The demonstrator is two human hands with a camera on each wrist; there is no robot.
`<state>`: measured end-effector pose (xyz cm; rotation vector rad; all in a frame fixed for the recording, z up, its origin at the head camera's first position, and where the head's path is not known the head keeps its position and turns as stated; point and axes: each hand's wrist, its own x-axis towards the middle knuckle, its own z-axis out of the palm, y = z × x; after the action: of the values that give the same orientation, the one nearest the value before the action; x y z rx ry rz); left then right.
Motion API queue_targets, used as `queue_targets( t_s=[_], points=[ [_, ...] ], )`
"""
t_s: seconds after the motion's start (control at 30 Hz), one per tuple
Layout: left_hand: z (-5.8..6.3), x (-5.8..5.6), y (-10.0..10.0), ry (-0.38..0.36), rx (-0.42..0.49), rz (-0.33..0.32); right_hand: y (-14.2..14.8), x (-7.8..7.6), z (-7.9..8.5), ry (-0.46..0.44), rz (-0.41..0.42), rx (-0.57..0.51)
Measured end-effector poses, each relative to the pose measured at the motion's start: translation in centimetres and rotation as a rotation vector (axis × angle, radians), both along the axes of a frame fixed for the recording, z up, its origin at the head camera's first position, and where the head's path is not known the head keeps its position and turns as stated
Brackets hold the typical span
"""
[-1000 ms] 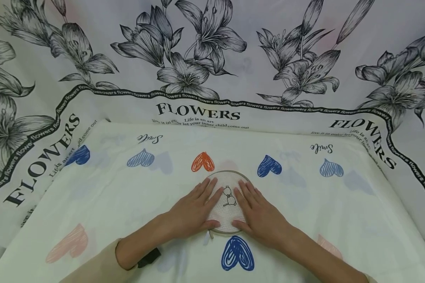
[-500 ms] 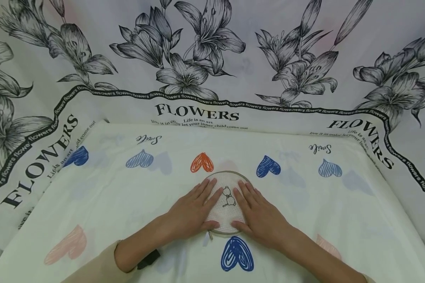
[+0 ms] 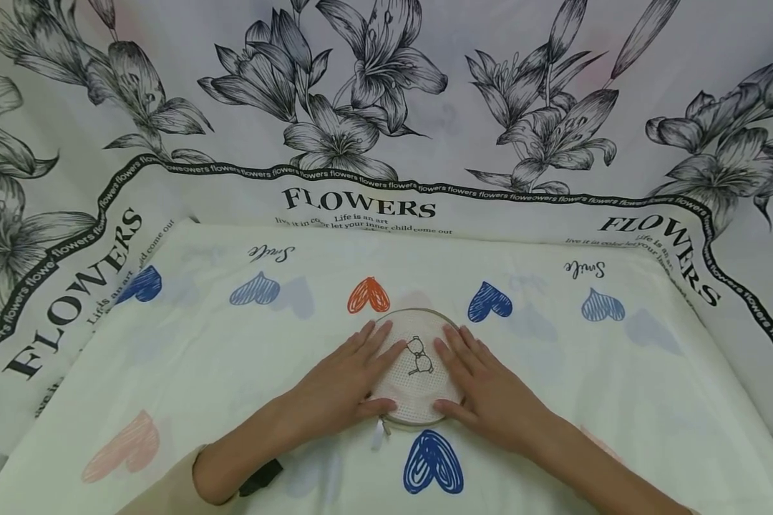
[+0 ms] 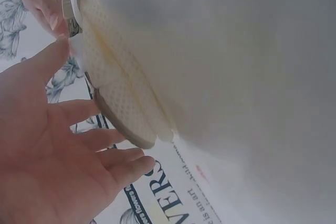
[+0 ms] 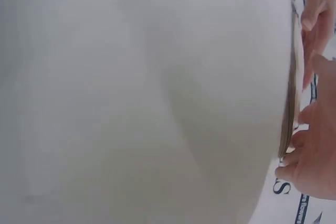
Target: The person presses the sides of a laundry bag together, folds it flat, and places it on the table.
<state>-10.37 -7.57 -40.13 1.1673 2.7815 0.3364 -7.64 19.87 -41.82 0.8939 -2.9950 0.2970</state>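
Note:
A round embroidery hoop (image 3: 419,415) lies on the heart-patterned cloth, with white mesh fabric (image 3: 415,393) stretched in it. A small black outline figure is stitched near the middle of the fabric. My left hand (image 3: 344,383) rests on the hoop's left side with spread, straight fingers; the left wrist view shows its fingertips (image 4: 116,139) at the hoop's rim (image 4: 123,124). On the opposite side my right hand (image 3: 489,390) lies with its fingers extended over the right edge. Its fingertips also meet the thin hoop edge (image 5: 289,108) in the right wrist view. Neither hand grips the hoop.
A pale tag or tassel (image 3: 380,433) hangs at the hoop's lower left. The white tablecloth (image 3: 232,379) bears printed hearts and "Smile" lettering. Behind it hangs a flower-printed curtain (image 3: 457,129). Something black (image 3: 260,478) shows by the left forearm.
My hands have slid slightly apart, the right one outward to the right and the left a little left. More of the mesh fabric shows between them.

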Motion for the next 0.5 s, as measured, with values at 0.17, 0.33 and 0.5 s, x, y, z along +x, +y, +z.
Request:
queue_targets(
  t_s=[0.17,0.33,0.5],
  points=[
    [0.5,-0.1,-0.7,0.024,0.032,0.018,0.5,-0.1,0.4,-0.015,-0.016,-0.001],
    [0.8,-0.2,-1.3,0.045,0.056,0.036,0.8,-0.2,0.9,-0.024,-0.052,0.006],
    [0.7,-0.5,-1.9,0.077,0.015,0.072,1.3,-0.5,1.2,-0.014,-0.08,0.02]
  ],
)
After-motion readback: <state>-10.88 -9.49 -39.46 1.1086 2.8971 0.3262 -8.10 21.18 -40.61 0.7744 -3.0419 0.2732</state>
